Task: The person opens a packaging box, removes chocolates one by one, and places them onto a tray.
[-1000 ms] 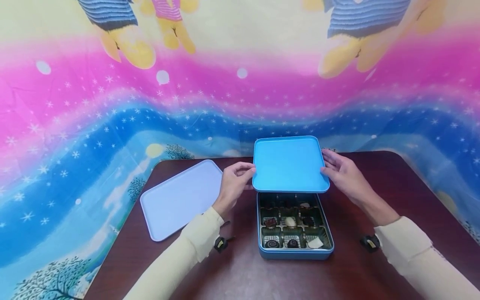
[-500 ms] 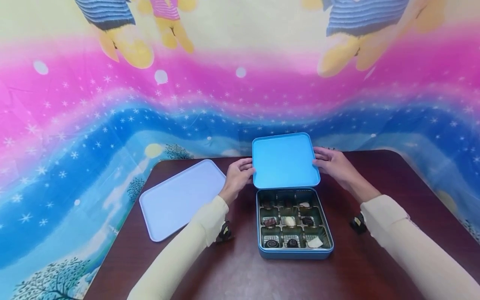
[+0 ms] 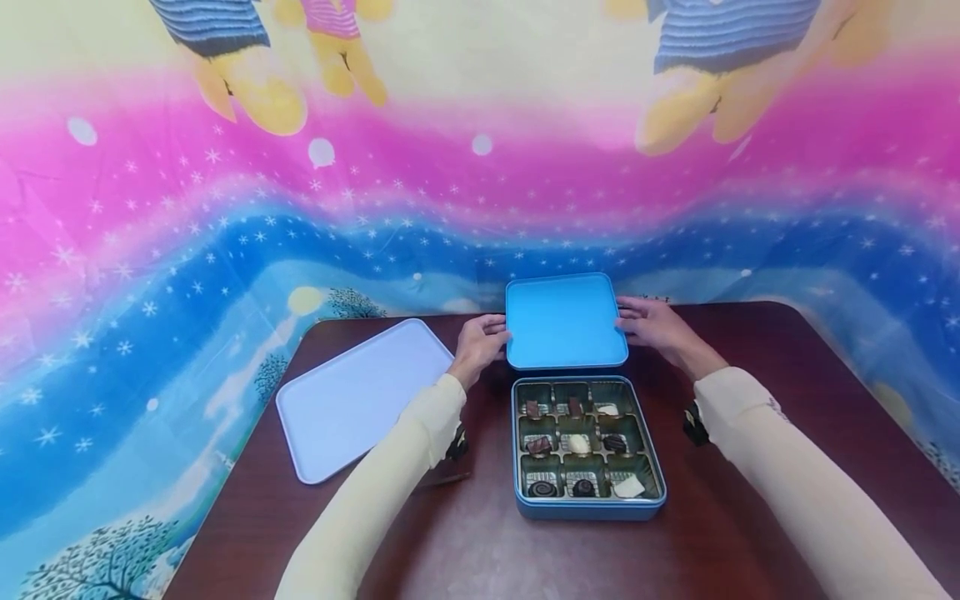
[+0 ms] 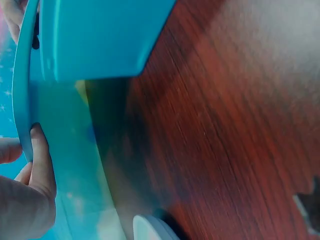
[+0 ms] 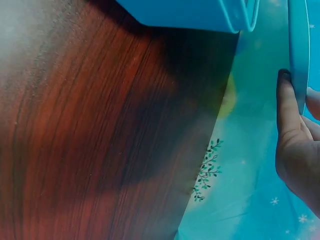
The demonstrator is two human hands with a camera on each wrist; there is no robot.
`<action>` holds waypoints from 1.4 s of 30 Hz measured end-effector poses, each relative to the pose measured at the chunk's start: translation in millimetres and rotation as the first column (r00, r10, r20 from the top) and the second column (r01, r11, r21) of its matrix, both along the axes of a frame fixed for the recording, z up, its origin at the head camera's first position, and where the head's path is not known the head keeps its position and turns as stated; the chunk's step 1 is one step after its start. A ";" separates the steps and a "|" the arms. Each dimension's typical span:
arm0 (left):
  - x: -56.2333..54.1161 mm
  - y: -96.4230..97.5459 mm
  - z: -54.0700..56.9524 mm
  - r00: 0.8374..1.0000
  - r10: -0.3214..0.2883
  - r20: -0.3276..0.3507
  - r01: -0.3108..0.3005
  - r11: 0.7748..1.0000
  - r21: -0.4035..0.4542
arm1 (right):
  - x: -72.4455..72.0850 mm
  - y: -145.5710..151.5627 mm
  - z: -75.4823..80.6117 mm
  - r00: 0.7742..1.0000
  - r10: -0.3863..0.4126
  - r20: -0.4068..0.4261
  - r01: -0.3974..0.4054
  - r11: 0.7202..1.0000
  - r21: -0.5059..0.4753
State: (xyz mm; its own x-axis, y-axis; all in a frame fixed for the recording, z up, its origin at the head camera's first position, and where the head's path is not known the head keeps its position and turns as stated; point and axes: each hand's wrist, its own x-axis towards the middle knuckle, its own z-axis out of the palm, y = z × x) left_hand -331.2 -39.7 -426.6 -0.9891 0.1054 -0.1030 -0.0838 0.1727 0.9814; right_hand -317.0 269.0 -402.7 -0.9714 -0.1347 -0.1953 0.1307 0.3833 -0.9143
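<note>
From my feed I log the lid (image 3: 566, 322) off the blue box (image 3: 592, 510) and raised just behind it, left hand (image 3: 480, 346) and right hand (image 3: 663, 329) pinching its opposite edges, so uncovering reads as done, lid not yet set down, nine chocolates (image 3: 578, 444) sitting inside.

sleeves (image 3: 375, 483): long, plain cream | wrist devices (image 3: 695, 423): black | hands (image 3: 480, 346): bare
</note>
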 end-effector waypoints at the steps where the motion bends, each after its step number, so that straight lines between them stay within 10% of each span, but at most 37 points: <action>1: -2.5 0.0 -1.7 1.000 0.000 0.000 0.000 1.000 -0.008 | -2.2 0.1 -1.1 1.000 0.002 0.004 -0.002 1.000 -0.004; 23: -13.3 8.0 -23.1 0.997 -0.030 0.076 0.041 0.988 -0.146 | -22.4 2.3 -33.3 0.983 0.109 0.148 -0.119 0.991 0.058; 42: -1.3 14.0 -32.8 0.998 0.009 0.057 0.005 0.968 -0.252 | -15.1 0.5 -50.2 0.995 0.057 0.087 -0.072 0.982 0.177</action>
